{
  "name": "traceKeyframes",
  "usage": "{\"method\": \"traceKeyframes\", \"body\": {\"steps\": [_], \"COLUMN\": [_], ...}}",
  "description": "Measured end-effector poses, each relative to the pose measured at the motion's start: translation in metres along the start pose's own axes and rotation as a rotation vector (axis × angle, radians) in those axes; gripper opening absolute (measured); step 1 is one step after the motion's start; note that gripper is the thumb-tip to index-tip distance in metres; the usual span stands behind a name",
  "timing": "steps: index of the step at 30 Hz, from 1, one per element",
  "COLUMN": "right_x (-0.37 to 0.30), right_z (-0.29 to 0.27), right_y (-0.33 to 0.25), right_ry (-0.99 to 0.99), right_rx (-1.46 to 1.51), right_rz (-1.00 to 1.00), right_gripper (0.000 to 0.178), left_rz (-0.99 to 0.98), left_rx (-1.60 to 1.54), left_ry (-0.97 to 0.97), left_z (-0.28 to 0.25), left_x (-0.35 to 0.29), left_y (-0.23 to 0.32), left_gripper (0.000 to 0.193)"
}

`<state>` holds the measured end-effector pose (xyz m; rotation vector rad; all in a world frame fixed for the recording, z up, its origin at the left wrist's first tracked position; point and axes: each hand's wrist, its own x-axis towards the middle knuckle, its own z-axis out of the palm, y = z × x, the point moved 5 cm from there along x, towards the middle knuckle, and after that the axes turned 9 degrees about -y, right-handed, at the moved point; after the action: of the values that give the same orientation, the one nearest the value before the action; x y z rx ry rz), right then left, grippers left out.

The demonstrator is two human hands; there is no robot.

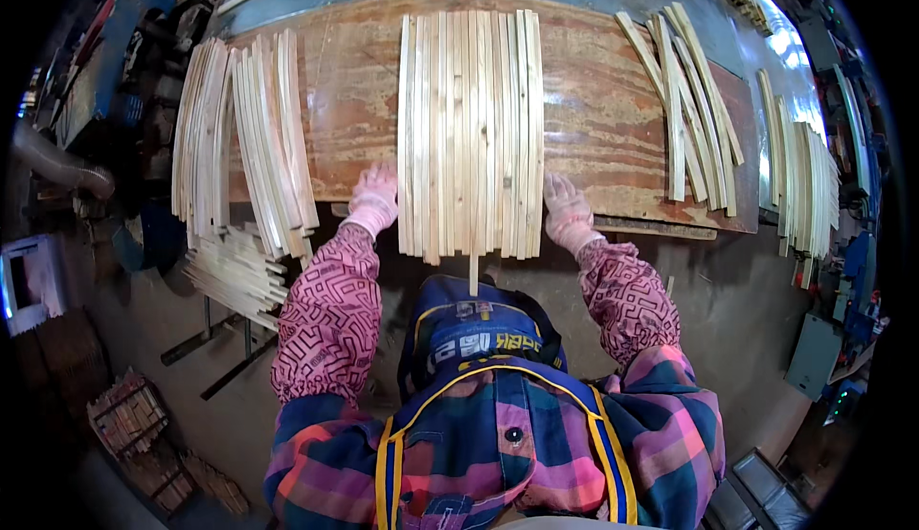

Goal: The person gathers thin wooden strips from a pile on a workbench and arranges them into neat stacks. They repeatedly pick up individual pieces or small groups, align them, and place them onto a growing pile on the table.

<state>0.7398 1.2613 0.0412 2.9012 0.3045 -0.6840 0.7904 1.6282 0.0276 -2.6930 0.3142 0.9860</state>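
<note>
Side by side on the plywood tabletop [354, 80] lies a row of pale wooden strips [471, 137], running away from me with their near ends past the table edge. One strip [474, 276] sticks out toward my apron. My left hand [374, 197], in a light pinkish glove, rests by the row's left side with fingers stretched forward. On the opposite side my right hand [569, 210], gloved alike, lies with its fingers extended along the outer strip. Neither hand holds anything; whether they touch the strips I cannot tell.
More strips [263, 137] stand grouped at the left, with a stack [235, 271] below them. Loose strips [684, 109] lie crosswise at the right, and another pile [804, 180] sits farther right. Machinery with a grey hose [72, 171] is at the far left.
</note>
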Motion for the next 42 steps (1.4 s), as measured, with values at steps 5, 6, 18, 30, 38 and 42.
{"method": "traceKeyframes", "body": {"steps": [5, 6, 18, 30, 38, 42], "right_x": [-0.001, -0.002, -0.117, -0.081, -0.086, -0.087], "right_z": [-0.013, 0.018, 0.046, 0.07, 0.054, 0.057], "right_y": [0.023, 0.04, -0.091, -0.144, -0.145, -0.142], "right_ry": [0.172, 0.36, -0.53, -0.753, -0.774, -0.697], "right_rx": [0.99, 0.997, 1.226, 1.385, 1.471, 0.944], "right_rz": [0.237, 0.268, -0.094, 0.019, 0.01, 0.047], "right_gripper": [0.05, 0.045, 0.041, 0.106, 0.108, 0.119], "left_rz": [0.014, -0.047, 0.031, 0.084, 0.121, 0.149], "left_rx": [-1.146, -1.231, -1.806, -1.783, -1.923, -1.843], "left_ry": [0.351, 0.175, 0.133, 0.127, 0.121, 0.114], "left_z": [0.002, 0.007, 0.058, 0.086, 0.081, 0.064], "left_x": [-0.019, -0.018, -0.056, -0.027, -0.031, -0.038], "left_y": [-0.016, -0.005, 0.03, 0.028, 0.03, 0.033], "left_gripper": [0.049, 0.048, 0.074, 0.08, 0.078, 0.077]}}
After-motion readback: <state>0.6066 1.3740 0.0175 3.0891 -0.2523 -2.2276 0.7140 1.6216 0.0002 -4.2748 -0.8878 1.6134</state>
